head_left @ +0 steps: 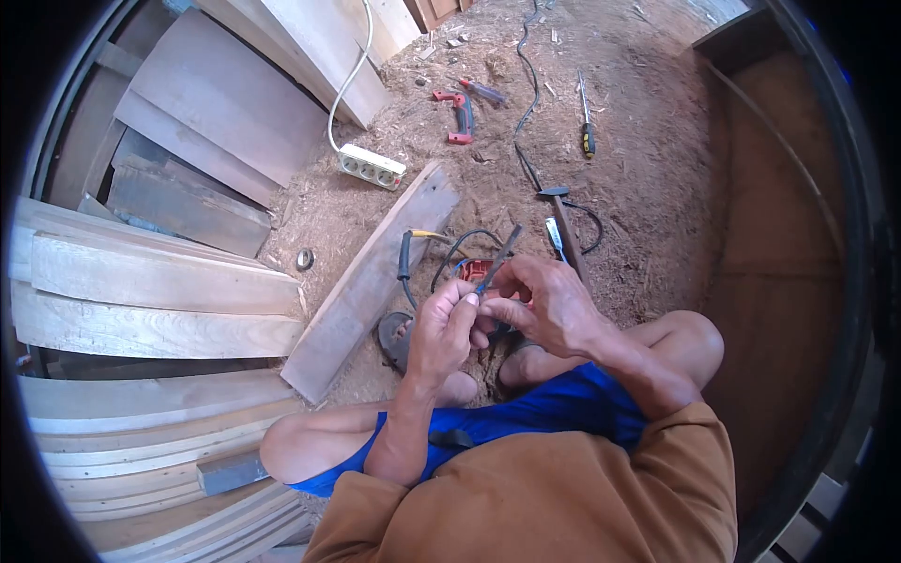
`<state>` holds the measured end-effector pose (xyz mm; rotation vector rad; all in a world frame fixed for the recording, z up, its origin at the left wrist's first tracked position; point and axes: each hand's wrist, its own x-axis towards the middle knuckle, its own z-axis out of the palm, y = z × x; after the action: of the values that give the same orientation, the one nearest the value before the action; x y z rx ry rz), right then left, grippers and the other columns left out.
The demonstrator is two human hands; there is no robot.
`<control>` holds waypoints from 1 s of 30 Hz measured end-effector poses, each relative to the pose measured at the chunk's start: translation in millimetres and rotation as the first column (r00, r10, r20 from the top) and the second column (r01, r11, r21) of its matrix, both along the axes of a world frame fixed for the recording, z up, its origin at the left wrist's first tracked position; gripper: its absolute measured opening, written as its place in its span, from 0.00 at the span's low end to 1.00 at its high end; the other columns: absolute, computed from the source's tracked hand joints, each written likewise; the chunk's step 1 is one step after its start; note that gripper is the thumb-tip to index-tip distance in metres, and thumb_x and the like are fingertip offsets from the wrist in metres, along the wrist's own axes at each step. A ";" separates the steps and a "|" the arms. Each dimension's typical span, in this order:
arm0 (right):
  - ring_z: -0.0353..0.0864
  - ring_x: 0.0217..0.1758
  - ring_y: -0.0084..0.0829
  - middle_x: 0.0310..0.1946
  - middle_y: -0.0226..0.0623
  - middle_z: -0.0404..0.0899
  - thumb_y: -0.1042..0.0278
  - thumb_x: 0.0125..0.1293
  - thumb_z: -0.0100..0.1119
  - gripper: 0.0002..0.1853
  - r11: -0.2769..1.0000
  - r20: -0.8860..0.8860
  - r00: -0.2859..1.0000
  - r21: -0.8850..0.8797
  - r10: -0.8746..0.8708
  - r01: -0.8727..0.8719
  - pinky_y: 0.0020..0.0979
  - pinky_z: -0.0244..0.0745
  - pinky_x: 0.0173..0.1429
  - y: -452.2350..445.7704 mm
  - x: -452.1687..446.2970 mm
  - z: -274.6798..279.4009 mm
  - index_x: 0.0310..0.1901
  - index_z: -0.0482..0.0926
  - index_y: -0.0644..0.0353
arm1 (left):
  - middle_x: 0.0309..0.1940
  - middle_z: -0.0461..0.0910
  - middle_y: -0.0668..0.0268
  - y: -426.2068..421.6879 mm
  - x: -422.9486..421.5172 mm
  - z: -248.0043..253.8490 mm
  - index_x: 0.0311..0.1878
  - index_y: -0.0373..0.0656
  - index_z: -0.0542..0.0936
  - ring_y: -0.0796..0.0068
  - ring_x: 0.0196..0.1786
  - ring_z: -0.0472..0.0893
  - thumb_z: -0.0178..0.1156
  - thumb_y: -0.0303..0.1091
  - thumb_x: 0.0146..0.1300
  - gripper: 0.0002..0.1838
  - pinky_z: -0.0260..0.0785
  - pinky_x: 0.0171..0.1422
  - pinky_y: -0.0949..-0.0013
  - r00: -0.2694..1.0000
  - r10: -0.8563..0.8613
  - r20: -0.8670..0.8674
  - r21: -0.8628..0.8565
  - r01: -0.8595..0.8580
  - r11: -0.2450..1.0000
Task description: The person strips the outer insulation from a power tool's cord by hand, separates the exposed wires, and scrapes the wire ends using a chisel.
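Pinching a dark, slender strip [500, 253] near the centre of the frame, the left hand [437, 336] has its thumb and fingers pressed together at the strip's lower end, where a bit of blue shows. Just right of it, the right hand [556, 308] has its fingers curled and its thumb pointing toward that same end; whether its grip closes on anything, I cannot tell. The strip slants up toward the upper right, above the floor. Behind the hands, partly hidden, lies a red housing [476, 269]. A wooden plank [361, 296] runs diagonally left of centre, with a black cord [404, 258] over it. A hammer [563, 225] lies right of centre, head upward. Toward the top of the frame are a red-and-dark handle piece [464, 119], a black-and-yellow screwdriver [587, 136] and a white power strip [371, 168], all on the shaving-strewn floor [648, 169]. A tape roll [297, 260] sits left of the plank, near stacked boards [160, 263].
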<state>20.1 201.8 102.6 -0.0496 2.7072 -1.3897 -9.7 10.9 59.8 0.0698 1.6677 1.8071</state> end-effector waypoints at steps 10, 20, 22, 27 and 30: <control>0.82 0.34 0.55 0.28 0.49 0.79 0.72 0.63 0.64 0.07 0.990 -0.115 0.989 0.114 0.096 -0.083 0.49 0.76 0.36 -4.2 4.6 -25.8 0.34 0.75 0.64 | 0.25 0.80 0.66 -5.5 5.3 -17.1 0.43 0.41 0.77 0.82 0.24 0.78 0.49 0.37 0.79 0.12 0.70 0.28 0.76 0.987 -0.083 0.136 0.138 0.064 0.988; 0.83 0.33 0.48 0.27 0.43 0.80 0.68 0.53 0.64 0.08 0.929 -0.258 0.953 0.365 0.158 -0.055 0.48 0.77 0.35 -18.9 23.4 -46.6 0.32 0.75 0.58 | 0.23 0.73 0.55 -3.4 23.3 -51.0 0.42 0.36 0.74 0.68 0.27 0.77 0.53 0.40 0.80 0.15 0.68 0.34 0.59 0.944 -0.142 -0.297 -0.210 0.080 0.974; 0.82 0.33 0.46 0.27 0.41 0.80 0.68 0.52 0.64 0.07 0.936 -0.301 0.940 0.348 0.158 -0.046 0.47 0.77 0.36 -18.5 22.8 -51.5 0.32 0.76 0.57 | 0.23 0.73 0.60 -4.5 23.9 -55.4 0.42 0.37 0.75 0.73 0.27 0.74 0.53 0.40 0.80 0.14 0.66 0.33 0.62 0.970 -0.143 -0.198 -0.168 0.110 0.980; 0.78 0.34 0.41 0.26 0.35 0.77 0.66 0.48 0.65 0.09 0.942 -0.366 0.908 0.327 0.205 -0.081 0.44 0.72 0.41 -14.2 12.8 -52.0 0.30 0.76 0.54 | 0.24 0.71 0.77 -6.1 20.0 -48.8 0.44 0.41 0.79 0.90 0.25 0.66 0.50 0.39 0.81 0.13 0.58 0.28 0.77 0.990 -0.099 0.096 0.080 0.091 0.993; 0.76 0.35 0.39 0.26 0.33 0.75 0.64 0.45 0.66 0.10 0.931 -0.379 0.886 0.340 0.266 -0.134 0.43 0.69 0.42 -11.7 6.2 -45.7 0.29 0.76 0.53 | 0.21 0.63 0.83 -2.5 15.6 -33.9 0.35 0.48 0.75 0.93 0.21 0.60 0.52 0.42 0.80 0.15 0.52 0.23 0.81 0.969 -0.050 0.243 0.209 -0.002 0.978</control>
<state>26.3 190.1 56.9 -0.6642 3.1122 -0.9768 5.8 8.4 25.9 -0.0435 1.2966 1.8823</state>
